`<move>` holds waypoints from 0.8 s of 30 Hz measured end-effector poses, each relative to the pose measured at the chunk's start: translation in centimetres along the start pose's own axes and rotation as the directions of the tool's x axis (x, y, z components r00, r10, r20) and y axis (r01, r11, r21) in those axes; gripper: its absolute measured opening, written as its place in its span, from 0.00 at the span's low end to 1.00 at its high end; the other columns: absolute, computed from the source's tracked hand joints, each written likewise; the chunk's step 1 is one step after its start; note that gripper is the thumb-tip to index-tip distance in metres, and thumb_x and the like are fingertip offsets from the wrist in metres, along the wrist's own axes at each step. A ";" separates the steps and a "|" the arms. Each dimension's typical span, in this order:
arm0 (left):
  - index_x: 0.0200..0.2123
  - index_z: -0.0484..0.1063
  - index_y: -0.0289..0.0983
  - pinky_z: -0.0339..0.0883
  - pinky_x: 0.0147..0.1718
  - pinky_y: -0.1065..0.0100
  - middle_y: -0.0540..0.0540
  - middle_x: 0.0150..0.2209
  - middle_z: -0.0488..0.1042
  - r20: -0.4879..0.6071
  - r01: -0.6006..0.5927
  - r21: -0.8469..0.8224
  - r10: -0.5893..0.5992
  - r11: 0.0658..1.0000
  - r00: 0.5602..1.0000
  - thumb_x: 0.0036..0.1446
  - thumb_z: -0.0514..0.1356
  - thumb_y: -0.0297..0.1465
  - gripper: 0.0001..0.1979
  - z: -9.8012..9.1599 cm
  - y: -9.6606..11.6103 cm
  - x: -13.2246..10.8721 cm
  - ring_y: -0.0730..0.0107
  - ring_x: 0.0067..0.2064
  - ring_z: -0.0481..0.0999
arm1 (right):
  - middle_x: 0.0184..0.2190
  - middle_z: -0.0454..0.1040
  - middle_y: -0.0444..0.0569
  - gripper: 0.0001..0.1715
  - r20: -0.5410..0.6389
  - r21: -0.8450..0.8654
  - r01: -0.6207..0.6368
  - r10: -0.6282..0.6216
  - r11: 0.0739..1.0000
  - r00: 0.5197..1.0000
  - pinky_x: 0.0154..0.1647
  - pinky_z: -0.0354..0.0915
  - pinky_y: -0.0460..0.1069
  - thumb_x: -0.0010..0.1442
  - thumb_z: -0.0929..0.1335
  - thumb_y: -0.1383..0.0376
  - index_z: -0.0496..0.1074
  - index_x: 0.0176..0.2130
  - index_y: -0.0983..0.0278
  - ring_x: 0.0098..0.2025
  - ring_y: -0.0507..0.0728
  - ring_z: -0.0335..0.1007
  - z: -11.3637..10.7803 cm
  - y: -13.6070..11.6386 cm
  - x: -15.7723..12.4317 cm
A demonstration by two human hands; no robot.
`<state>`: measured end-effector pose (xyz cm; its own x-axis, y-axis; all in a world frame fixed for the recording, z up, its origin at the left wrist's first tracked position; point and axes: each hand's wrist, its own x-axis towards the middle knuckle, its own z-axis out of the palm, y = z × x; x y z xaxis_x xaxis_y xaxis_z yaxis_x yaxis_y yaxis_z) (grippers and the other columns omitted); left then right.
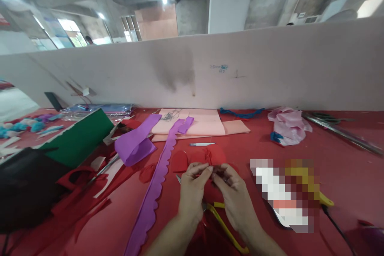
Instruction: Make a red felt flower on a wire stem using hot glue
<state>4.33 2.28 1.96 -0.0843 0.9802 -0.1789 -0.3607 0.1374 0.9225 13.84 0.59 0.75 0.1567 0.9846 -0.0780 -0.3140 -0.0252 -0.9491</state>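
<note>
head view: left hand (192, 190) and right hand (232, 194) meet fingertip to fingertip, pinching a small red piece (213, 176) over the red table (345, 168). purple scalloped strip (156, 184) runs just left; yellow-handled scissors (223, 224) lie beneath the wrists; white pen (201, 144) beyond.

Between the fingertips of left hand (192, 190) and right hand (232, 194), something pinched, too small to tell. Yellow-handled scissors (223, 224) half hidden under both wrists. Pixel-blurred patch (285, 196) near the red tabletop's (345, 168) right edge, contents unreadable. Scalloped purple felt strip (150, 200) cut off at the bottom edge. Black fabric (21, 188) cut off at left.
</note>
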 end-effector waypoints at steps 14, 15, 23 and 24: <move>0.27 0.78 0.35 0.63 0.40 0.67 0.47 0.28 0.76 0.274 0.077 -0.074 -0.054 0.994 0.960 0.40 0.69 0.30 0.08 -0.7 1.3 2.7 0.71 0.33 0.72 | 0.24 0.69 0.43 0.08 0.010 0.096 -0.033 0.032 0.995 0.999 0.28 0.58 0.47 0.48 0.73 0.64 0.75 0.32 0.63 0.26 0.51 0.60 -1.1 -1.7 0.2; 0.27 0.78 0.35 0.63 0.40 0.68 0.47 0.28 0.76 0.265 0.079 -0.081 -0.055 0.994 0.963 0.39 0.69 0.29 0.07 -0.9 1.0 2.7 0.71 0.33 0.72 | 0.25 0.69 0.43 0.08 0.016 0.075 -0.029 0.028 0.997 0.999 0.29 0.58 0.47 0.49 0.73 0.64 0.75 0.33 0.63 0.26 0.51 0.60 -1.1 -1.7 0.1; 0.30 0.79 0.38 0.64 0.43 0.66 0.48 0.31 0.77 0.317 0.040 -0.092 -0.009 0.995 0.948 0.41 0.68 0.27 0.08 -1.5 0.6 2.4 0.70 0.36 0.73 | 0.27 0.73 0.44 0.10 0.010 -0.057 -0.059 0.060 0.997 0.998 0.31 0.60 0.47 0.49 0.73 0.61 0.76 0.33 0.61 0.29 0.52 0.63 -1.4 -2.0 0.0; 0.30 0.79 0.38 0.64 0.43 0.66 0.48 0.32 0.77 0.324 0.026 -0.090 0.005 0.996 0.946 0.42 0.68 0.27 0.08 -1.5 0.6 2.3 0.70 0.36 0.73 | 0.28 0.73 0.44 0.10 0.004 -0.049 -0.058 0.058 0.997 0.998 0.31 0.60 0.47 0.48 0.73 0.61 0.76 0.33 0.61 0.30 0.53 0.64 -1.4 -1.9 0.1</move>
<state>2.50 4.45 1.62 0.2196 0.9741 -0.0538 -0.4453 0.1491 0.8829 15.80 0.45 2.14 0.1349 0.9820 -0.1320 -0.2759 -0.0907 -0.9569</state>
